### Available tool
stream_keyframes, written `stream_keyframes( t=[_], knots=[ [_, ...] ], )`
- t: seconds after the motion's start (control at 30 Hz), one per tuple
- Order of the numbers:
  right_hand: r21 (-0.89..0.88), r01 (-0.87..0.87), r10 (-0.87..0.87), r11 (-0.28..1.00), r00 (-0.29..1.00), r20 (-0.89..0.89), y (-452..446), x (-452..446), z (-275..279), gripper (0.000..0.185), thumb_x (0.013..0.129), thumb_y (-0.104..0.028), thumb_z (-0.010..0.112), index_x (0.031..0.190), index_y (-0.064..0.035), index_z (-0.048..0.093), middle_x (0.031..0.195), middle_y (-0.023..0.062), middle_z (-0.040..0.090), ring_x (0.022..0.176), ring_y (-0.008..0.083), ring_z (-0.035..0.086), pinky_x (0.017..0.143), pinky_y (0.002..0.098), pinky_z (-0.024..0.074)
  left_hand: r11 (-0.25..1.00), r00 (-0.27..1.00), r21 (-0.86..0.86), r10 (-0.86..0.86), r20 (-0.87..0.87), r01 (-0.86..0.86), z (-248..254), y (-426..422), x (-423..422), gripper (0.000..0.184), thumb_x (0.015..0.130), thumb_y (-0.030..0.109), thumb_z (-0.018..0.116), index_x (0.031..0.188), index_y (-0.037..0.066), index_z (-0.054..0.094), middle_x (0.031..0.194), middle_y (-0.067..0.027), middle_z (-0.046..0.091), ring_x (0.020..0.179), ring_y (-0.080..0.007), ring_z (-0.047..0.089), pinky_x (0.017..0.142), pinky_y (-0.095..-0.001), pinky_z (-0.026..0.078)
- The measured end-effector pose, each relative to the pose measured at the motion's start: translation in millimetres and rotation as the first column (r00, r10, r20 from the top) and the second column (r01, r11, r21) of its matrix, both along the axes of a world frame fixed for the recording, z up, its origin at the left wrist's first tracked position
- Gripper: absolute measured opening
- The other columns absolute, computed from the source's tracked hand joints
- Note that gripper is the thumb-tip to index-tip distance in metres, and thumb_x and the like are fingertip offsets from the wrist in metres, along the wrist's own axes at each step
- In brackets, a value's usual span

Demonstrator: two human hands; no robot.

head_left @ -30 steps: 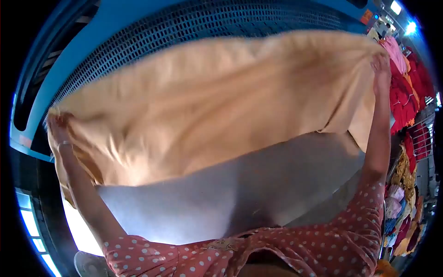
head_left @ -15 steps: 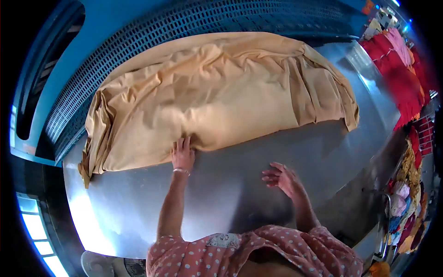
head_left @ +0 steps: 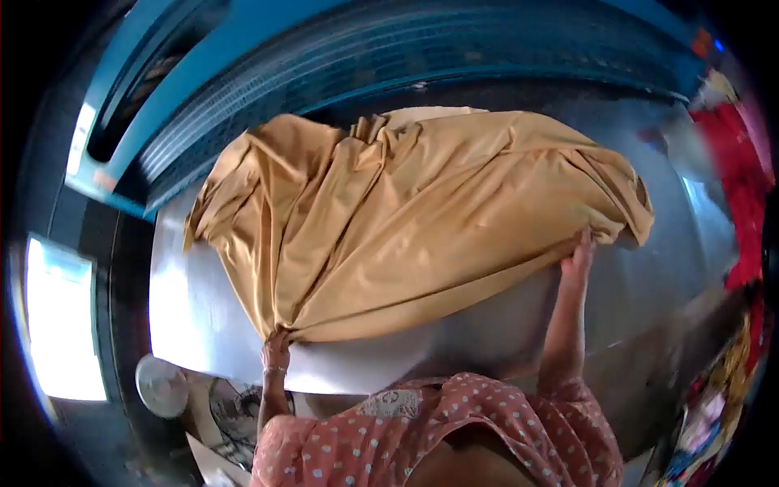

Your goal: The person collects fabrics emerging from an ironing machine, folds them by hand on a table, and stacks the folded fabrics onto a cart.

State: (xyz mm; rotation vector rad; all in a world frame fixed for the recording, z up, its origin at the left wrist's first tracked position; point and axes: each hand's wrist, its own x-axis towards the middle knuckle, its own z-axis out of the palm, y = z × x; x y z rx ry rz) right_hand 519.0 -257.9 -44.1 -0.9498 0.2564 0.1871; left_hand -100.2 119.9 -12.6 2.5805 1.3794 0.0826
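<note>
A large golden-tan cloth (head_left: 438,219) lies bunched and creased over a smooth metal table (head_left: 503,325). My left hand (head_left: 277,351) is closed on the cloth's near edge at the lower left, where folds fan out from the grip. At the right, my right hand (head_left: 579,250) grips the same near edge, its fingers partly hidden by the fabric. Between the two hands the edge runs taut in a slanting line.
A blue machine with a slatted, perforated panel (head_left: 389,49) runs behind the table. Red cloth (head_left: 734,178) hangs at the right, with mixed fabrics (head_left: 710,414) below. A round pale object (head_left: 161,385) stands at the lower left.
The cloth was held spread out, then lay on the table with my left hand on it and my right hand off it. Now both hands grip its near edge, and its left part is pulled nearer.
</note>
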Motion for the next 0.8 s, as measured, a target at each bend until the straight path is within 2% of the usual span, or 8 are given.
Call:
stream_keyframes(
  t=[0.3, 0.43, 0.53, 0.6, 0.67, 0.7, 0.77, 0.8],
  knots=[
    [-0.4, 0.357, -0.221, 0.844, 0.912, 0.346, -163, 71, 50, 0.04, 0.085, -0.027, 0.051, 0.115, -0.0015, 0.05, 0.112, 0.0147, 0.054, 0.102, 0.0259, 0.053, 0.081, 0.0367, 0.0469, 0.92, 0.898, 0.005, -0.385, 0.214, 0.393, -13, -154, 117, 0.036, 0.073, 0.015, 0.058, 0.109, 0.017, 0.061, 0.11, -0.0053, 0.058, 0.103, -0.0265, 0.054, 0.089, -0.038, 0.044],
    [-0.664, 0.404, 0.095, 0.629, 0.808, 0.582, -24, 106, 133, 0.033, 0.083, -0.021, 0.052, 0.111, -0.003, 0.055, 0.109, 0.0149, 0.056, 0.099, 0.027, 0.055, 0.08, 0.0362, 0.0465, 0.541, 0.453, 0.017, -0.721, 0.525, 0.841, 11, -125, 249, 0.046, 0.068, 0.015, 0.067, 0.114, 0.014, 0.058, 0.11, -0.007, 0.057, 0.103, -0.03, 0.053, 0.088, -0.0399, 0.044],
    [-0.855, 0.158, 0.623, 0.495, 0.621, 0.476, 152, 37, 157, 0.029, 0.081, -0.016, 0.053, 0.107, -0.0042, 0.058, 0.107, 0.0151, 0.058, 0.098, 0.0277, 0.056, 0.079, 0.0358, 0.0461, 0.509, 0.341, -0.072, -0.459, 0.82, 0.858, 9, -60, 333, 0.05, 0.078, 0.02, 0.065, 0.124, 0.009, 0.049, 0.12, -0.0097, 0.052, 0.105, -0.0266, 0.053, 0.083, -0.035, 0.047],
    [-0.992, 0.106, 0.944, 0.072, 0.314, 0.103, 188, -85, 158, 0.033, 0.077, -0.019, 0.059, 0.108, -0.0084, 0.061, 0.112, 0.0184, 0.056, 0.1, 0.0326, 0.054, 0.08, 0.0389, 0.0451, 0.279, 0.426, -0.53, 0.359, 0.831, 0.801, 50, -56, 348, 0.052, 0.083, 0.038, 0.062, 0.122, 0.006, 0.05, 0.134, -0.0075, 0.041, 0.113, -0.0189, 0.046, 0.088, -0.0328, 0.043],
    [-0.951, 0.115, 0.93, 0.288, -0.271, 0.249, 229, -196, 191, 0.036, 0.078, -0.019, 0.061, 0.107, 0.0015, 0.056, 0.112, 0.021, 0.053, 0.112, 0.0355, 0.046, 0.096, 0.0423, 0.035, 0.462, 0.466, -0.579, 0.344, 0.815, 0.672, 119, -17, 335, 0.046, 0.084, 0.033, 0.061, 0.119, 0.004, 0.052, 0.112, -0.0047, 0.055, 0.096, -0.0141, 0.054, 0.082, -0.031, 0.046],
    [-0.902, 0.296, 0.917, 0.314, -0.339, 0.208, 238, -221, 167, 0.045, 0.078, -0.031, 0.063, 0.107, 0.0026, 0.055, 0.117, 0.0201, 0.05, 0.118, 0.0356, 0.039, 0.101, 0.0463, 0.0257, 0.528, 0.507, -0.592, 0.315, 0.802, 0.609, 141, 4, 327, 0.037, 0.087, 0.028, 0.057, 0.116, 0.005, 0.055, 0.097, -0.0033, 0.063, 0.085, -0.0123, 0.058, 0.082, -0.0286, 0.045],
    [-0.913, 0.201, 0.895, 0.354, -0.356, 0.269, 232, -254, 169, 0.049, 0.079, -0.038, 0.062, 0.11, 0.0002, 0.055, 0.12, 0.0163, 0.05, 0.12, 0.0321, 0.039, 0.101, 0.046, 0.0255, 0.725, 0.051, -0.331, 0.379, 0.924, 0.604, 82, 53, 311, 0.021, 0.086, 0.02, 0.056, 0.098, 0.005, 0.063, 0.086, -0.0038, 0.066, 0.077, -0.0139, 0.06, 0.071, -0.0294, 0.048],
    [-0.923, 0.14, 0.907, 0.357, -0.287, 0.307, 236, -255, 159, 0.046, 0.078, -0.035, 0.063, 0.109, -0.0017, 0.056, 0.121, 0.0139, 0.05, 0.119, 0.0319, 0.039, 0.1, 0.0454, 0.0258, 0.899, 0.396, -0.417, 0.337, 0.854, 0.135, 104, 71, 269, 0.023, 0.086, 0.023, 0.056, 0.093, 0.004, 0.064, 0.088, -0.0047, 0.067, 0.077, -0.0157, 0.061, 0.07, -0.0314, 0.047]
  ],
)
